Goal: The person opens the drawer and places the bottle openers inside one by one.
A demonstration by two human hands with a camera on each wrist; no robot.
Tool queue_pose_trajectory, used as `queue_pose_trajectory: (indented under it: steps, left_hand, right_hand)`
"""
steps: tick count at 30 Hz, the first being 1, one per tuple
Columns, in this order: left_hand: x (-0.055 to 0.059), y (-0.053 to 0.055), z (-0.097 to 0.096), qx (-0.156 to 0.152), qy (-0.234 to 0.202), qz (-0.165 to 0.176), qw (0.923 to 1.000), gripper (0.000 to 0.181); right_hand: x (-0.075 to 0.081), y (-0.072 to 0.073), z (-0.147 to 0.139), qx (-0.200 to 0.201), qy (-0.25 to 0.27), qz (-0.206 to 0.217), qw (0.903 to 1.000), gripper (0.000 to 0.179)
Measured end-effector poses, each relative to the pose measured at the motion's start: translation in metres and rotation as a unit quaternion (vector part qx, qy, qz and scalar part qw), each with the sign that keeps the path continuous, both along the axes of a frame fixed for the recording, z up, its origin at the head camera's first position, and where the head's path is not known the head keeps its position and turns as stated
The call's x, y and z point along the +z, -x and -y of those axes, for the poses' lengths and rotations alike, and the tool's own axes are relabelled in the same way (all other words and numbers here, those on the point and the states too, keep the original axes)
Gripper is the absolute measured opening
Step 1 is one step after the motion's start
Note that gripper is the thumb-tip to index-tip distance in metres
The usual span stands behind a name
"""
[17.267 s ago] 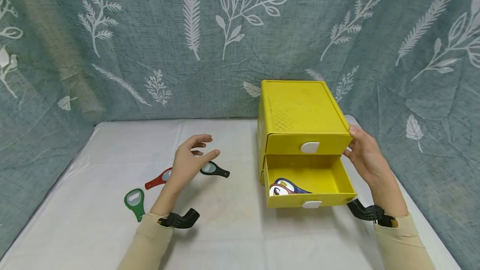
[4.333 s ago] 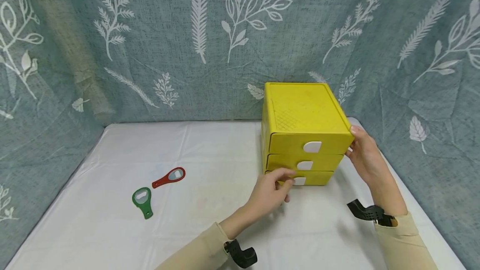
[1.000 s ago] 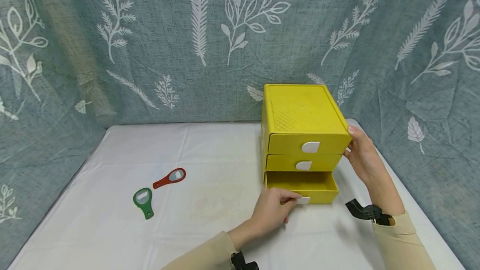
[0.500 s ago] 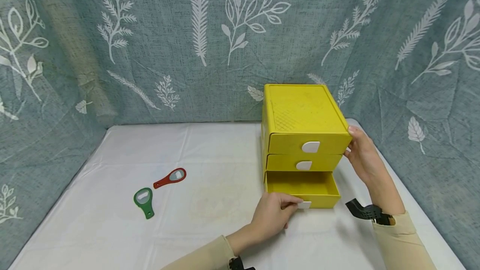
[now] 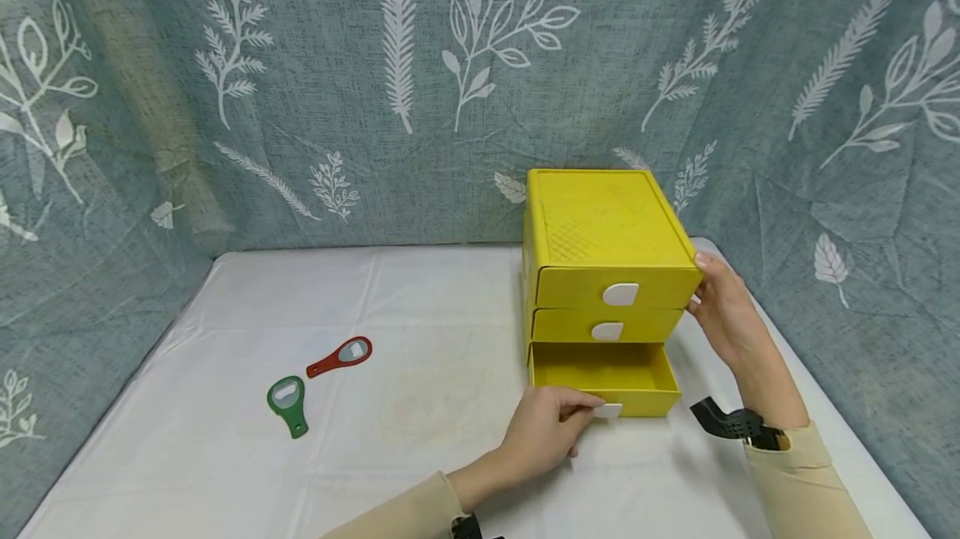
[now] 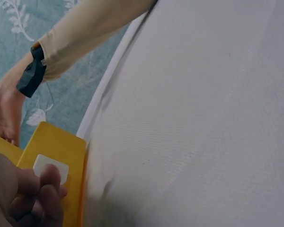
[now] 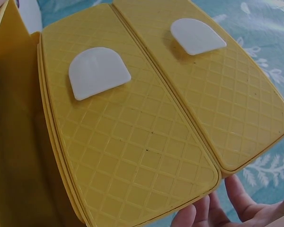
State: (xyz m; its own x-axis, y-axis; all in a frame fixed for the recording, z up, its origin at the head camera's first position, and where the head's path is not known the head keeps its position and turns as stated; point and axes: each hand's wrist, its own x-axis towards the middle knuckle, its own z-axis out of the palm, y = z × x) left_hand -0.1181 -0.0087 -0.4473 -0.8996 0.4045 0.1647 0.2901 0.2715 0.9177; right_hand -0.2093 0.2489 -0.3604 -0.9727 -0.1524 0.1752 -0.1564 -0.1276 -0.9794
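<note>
A yellow drawer unit (image 5: 611,222) with white handles stands at the right of the table. Its bottom drawer (image 5: 648,403) is pulled out, and its visible inside is bare. My left hand (image 5: 542,431) pinches that drawer's white handle (image 5: 611,411) between thumb and fingers. At the unit's right side, my right hand (image 5: 731,314) holds the upper front corner; its fingers (image 7: 203,210) lie against the side wall. The two upper drawers are closed. Away to the left lie a red bottle opener (image 5: 327,362) and a green bottle opener (image 5: 295,418).
A white cloth (image 5: 420,297) covers the table. Behind it and at both sides hangs a blue-green curtain (image 5: 315,89) with white leaf patterns. A black wrist mount (image 5: 731,422) sits on the right wrist.
The middle drawer, earlier out with bottle openers inside, is closed. The black bottle opener is gone from the table. My left hand has taken the bottom handle and drawn that drawer out.
</note>
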Motion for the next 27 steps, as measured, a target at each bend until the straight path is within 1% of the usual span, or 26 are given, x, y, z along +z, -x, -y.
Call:
queue_pose_trajectory:
  steps: [3,6,8,11,14,16,18,20,23,25,27]
  left_hand:
    - [0.002,-0.001,0.007,-0.031,-0.034,0.030,0.9985,0.022]
    - [0.006,-0.001,0.018,-0.056,-0.049,0.053,0.9958,0.024]
    - [0.009,0.000,0.028,-0.070,-0.040,0.052,0.9954,0.024]
    - [0.015,0.002,0.046,-0.088,-0.007,0.038,0.9953,0.022]
    - [0.021,0.003,0.070,-0.093,0.024,0.017,0.9953,0.019]
    - [0.026,0.003,0.089,-0.078,0.041,-0.004,0.9961,0.017]
    - [0.030,0.003,0.109,-0.051,0.055,-0.023,0.9969,0.015]
    - [0.034,0.005,0.128,-0.014,0.063,-0.039,0.9972,0.012]
    - [0.041,0.008,0.159,0.046,0.067,-0.049,0.9955,0.013]
    - [0.045,0.011,0.179,0.083,0.065,-0.060,0.9926,0.016]
    - [0.046,0.012,0.199,0.121,0.070,-0.070,0.9878,0.019]
  right_hand:
    - [0.000,0.000,0.000,0.000,-0.001,-0.001,1.0000,0.031]
    - [0.000,0.000,0.000,0.000,0.001,0.000,1.0000,0.031]
    - [-0.001,0.000,0.000,0.001,0.002,0.001,1.0000,0.031]
    - [-0.001,0.000,0.000,0.001,0.003,0.001,1.0000,0.031]
    - [-0.001,0.000,0.000,0.000,0.001,-0.001,1.0000,0.031]
    - [-0.001,0.000,0.000,-0.001,0.000,0.000,1.0000,0.031]
    - [-0.001,0.000,0.000,0.000,0.001,0.002,1.0000,0.031]
    - [0.000,0.000,0.000,-0.002,-0.001,0.005,1.0000,0.032]
    - [0.001,-0.001,0.000,-0.007,-0.004,0.009,0.9999,0.034]
    - [0.001,-0.001,0.000,-0.008,-0.006,0.011,0.9999,0.034]
    - [0.001,-0.001,0.000,-0.006,-0.005,0.011,0.9999,0.034]
